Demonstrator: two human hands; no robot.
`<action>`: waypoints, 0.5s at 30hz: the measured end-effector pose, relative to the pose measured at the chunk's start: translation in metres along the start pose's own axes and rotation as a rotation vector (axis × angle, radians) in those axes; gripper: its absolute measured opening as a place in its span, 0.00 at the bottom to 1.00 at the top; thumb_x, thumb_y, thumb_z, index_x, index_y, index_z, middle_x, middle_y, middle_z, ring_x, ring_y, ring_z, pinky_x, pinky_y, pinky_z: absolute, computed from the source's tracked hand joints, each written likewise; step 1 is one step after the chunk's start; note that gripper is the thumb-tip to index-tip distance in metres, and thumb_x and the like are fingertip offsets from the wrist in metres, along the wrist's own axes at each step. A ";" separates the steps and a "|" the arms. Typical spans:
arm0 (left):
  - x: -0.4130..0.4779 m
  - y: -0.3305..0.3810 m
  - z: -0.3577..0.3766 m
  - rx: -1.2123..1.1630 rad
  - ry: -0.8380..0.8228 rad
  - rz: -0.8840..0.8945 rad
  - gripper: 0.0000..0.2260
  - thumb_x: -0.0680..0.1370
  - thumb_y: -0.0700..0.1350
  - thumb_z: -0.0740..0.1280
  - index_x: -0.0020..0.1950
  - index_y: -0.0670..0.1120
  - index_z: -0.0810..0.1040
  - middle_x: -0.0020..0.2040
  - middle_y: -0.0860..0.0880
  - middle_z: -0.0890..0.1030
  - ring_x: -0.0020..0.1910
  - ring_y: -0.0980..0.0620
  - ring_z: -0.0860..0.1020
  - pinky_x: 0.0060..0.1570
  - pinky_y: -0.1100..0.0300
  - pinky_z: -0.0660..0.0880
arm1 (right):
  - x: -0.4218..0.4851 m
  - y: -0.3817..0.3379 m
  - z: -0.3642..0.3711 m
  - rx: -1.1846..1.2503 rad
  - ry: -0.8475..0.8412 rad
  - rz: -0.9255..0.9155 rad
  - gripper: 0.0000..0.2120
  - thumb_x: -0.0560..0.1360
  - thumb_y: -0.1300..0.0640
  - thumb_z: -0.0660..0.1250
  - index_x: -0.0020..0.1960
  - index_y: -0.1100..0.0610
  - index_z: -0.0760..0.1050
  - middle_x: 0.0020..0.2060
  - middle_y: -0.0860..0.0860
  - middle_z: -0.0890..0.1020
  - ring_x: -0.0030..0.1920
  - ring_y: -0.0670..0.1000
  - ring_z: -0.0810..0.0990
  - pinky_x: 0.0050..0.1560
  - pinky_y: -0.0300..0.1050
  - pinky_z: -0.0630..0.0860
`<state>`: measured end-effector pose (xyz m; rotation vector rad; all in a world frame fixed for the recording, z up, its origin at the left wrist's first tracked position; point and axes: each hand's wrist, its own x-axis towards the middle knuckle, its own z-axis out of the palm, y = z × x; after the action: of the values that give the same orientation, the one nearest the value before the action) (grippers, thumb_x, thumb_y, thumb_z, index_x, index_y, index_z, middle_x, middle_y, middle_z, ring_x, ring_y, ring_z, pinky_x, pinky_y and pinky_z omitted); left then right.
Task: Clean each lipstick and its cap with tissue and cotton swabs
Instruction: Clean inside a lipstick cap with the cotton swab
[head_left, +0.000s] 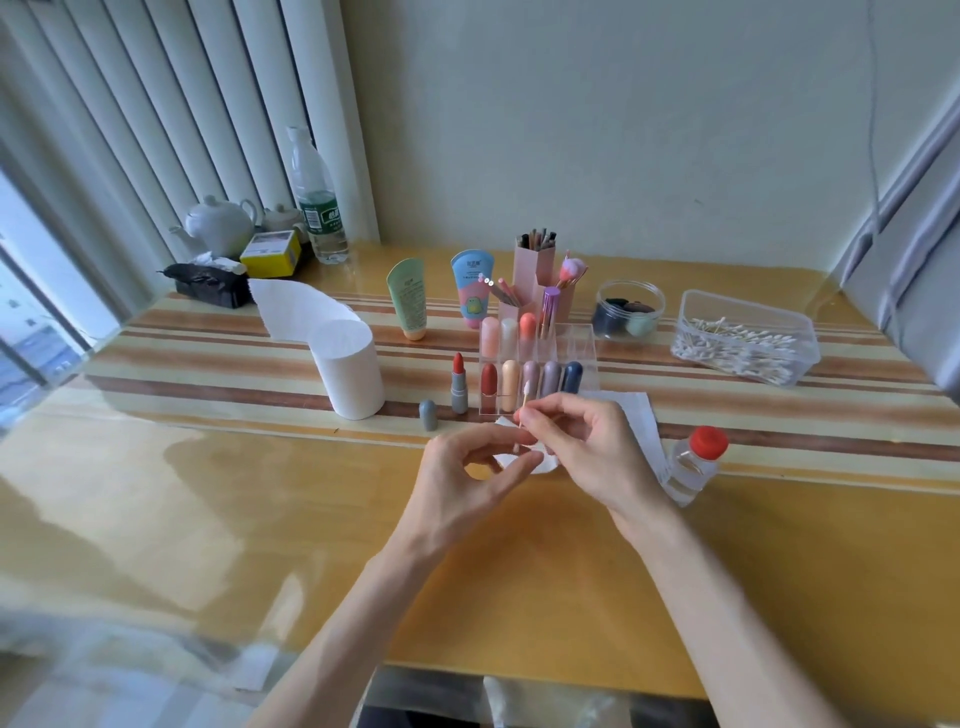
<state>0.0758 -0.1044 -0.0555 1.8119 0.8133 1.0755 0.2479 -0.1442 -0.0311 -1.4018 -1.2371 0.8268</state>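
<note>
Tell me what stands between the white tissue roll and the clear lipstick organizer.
In the head view, an open red lipstick and its grey cap stand there, both upright.

Pale wall (597, 130), vertical blinds (171, 119)

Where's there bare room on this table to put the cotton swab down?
Free: the near tabletop left of the left hand; also the strip between swab box and red-capped bottle. Crowded: around the lipstick organizer and tissue roll.
</note>
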 end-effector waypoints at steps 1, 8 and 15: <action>-0.001 0.001 -0.002 -0.001 0.031 -0.001 0.04 0.78 0.43 0.77 0.52 0.47 0.88 0.47 0.55 0.88 0.47 0.53 0.86 0.48 0.62 0.80 | 0.001 0.002 0.000 0.016 0.022 -0.039 0.05 0.80 0.55 0.73 0.53 0.55 0.86 0.42 0.45 0.88 0.45 0.44 0.85 0.48 0.36 0.77; 0.020 -0.030 -0.028 0.380 0.460 0.001 0.10 0.76 0.46 0.78 0.53 0.49 0.81 0.45 0.53 0.80 0.46 0.50 0.76 0.46 0.58 0.73 | 0.008 0.016 -0.011 0.110 0.065 -0.158 0.09 0.85 0.57 0.65 0.53 0.62 0.79 0.46 0.59 0.83 0.48 0.53 0.83 0.52 0.44 0.79; 0.055 -0.069 -0.027 0.511 0.331 -0.167 0.21 0.73 0.52 0.80 0.63 0.48 0.82 0.56 0.48 0.81 0.54 0.46 0.77 0.57 0.44 0.77 | 0.010 0.029 -0.014 0.099 0.098 -0.192 0.08 0.86 0.57 0.64 0.52 0.62 0.77 0.43 0.57 0.82 0.46 0.61 0.83 0.55 0.61 0.81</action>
<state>0.0670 -0.0194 -0.0917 1.9509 1.5229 1.1430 0.2705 -0.1364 -0.0542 -1.2090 -1.2174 0.6707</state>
